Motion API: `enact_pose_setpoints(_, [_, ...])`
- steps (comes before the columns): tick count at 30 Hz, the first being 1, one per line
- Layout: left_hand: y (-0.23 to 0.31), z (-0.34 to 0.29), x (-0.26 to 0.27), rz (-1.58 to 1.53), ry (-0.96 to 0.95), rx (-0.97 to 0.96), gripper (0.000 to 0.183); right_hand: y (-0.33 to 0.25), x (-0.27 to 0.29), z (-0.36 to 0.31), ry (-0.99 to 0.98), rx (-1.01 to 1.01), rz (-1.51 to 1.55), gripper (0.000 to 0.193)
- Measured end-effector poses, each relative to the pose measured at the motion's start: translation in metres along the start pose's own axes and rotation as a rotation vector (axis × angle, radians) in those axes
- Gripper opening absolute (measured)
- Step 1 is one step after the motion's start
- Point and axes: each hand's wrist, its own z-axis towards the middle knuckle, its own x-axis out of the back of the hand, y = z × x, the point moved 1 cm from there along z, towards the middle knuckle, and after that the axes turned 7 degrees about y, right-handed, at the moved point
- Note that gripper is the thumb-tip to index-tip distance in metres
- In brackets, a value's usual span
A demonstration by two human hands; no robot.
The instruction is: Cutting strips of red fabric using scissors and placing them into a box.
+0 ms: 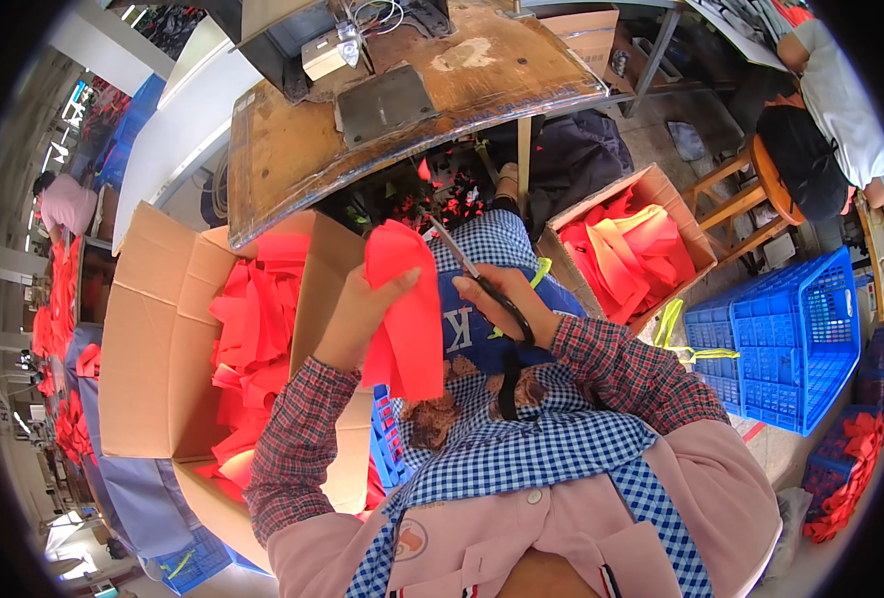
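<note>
My left hand (365,311) is closed on a folded red fabric piece (405,324), which hangs down over my lap with a rounded top end. In my right hand (494,302) is a pair of scissors (451,242) with black handles, its blades pointing up and left, just right of the fabric's top. The blades look close together and apart from the cloth. A small red scrap (424,170) shows beyond the tip; whether it is in the air I cannot tell. A blue-and-white checked apron (522,439) covers my lap.
A large cardboard box (153,339) of red fabric pieces (253,329) stands at left, a smaller box (696,219) of them at right. Ahead is a worn wooden table (502,70), with scraps beneath. A blue crate (776,339) and a seated person (841,100) are at right.
</note>
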Motion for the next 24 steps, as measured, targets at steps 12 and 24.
enact_pose_setpoints(12, [0.109,0.091,0.066,-0.02,0.109,-0.23,0.039,0.039,0.023,0.014,0.099,-0.494,0.532,0.043])
enact_pose_setpoints(24, [0.156,0.148,0.066,0.055,0.059,-0.289,0.041,0.042,0.023,0.018,0.046,-0.416,0.489,0.036])
